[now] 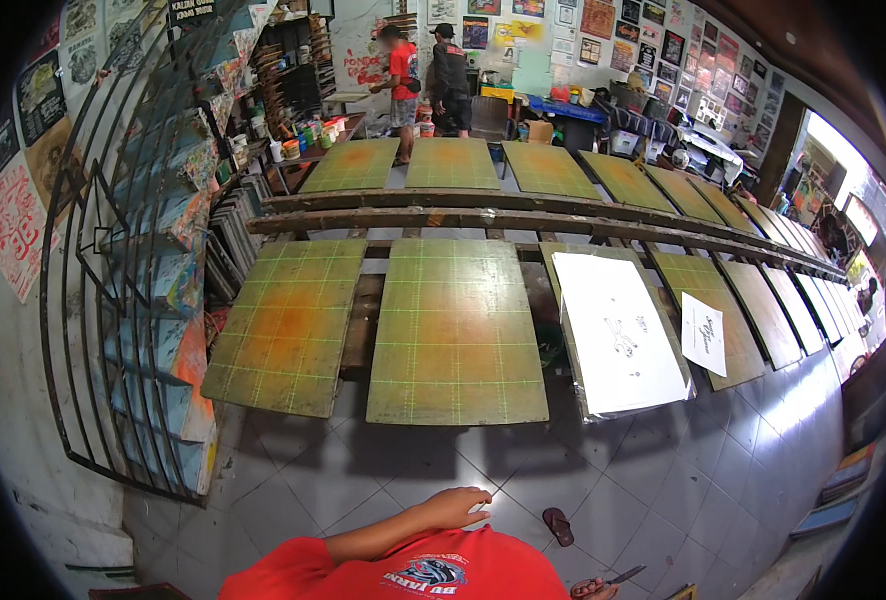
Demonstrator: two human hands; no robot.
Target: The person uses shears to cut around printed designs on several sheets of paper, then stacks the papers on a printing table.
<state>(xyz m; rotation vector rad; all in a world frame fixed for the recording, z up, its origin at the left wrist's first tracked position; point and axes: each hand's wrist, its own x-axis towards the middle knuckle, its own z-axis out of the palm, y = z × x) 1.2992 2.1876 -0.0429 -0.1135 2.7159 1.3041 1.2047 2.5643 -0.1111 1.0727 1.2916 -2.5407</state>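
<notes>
My left hand (460,507) is held across the front of my red shirt, its fingers loosely stretched out and nothing in them. Low at the bottom edge, my right hand (593,590) is closed around a slim pointed blade (627,575), which looks like a knife; its handle is mostly hidden. Ahead of me stand two greenish boards with grid lines, a left one (281,330) and a middle one (457,340). On the board right of them lies a white printed sheet (618,335) with a small drawing. A smaller white paper with lettering (703,334) rests on the following board.
Wooden rails (523,222) run between two long rows of boards. Black metal railing and blue steps (158,350) rise at the left. A dark sandal (558,526) lies on the tiled floor. Two people (451,80) stand at the back near colored paint containers (308,135).
</notes>
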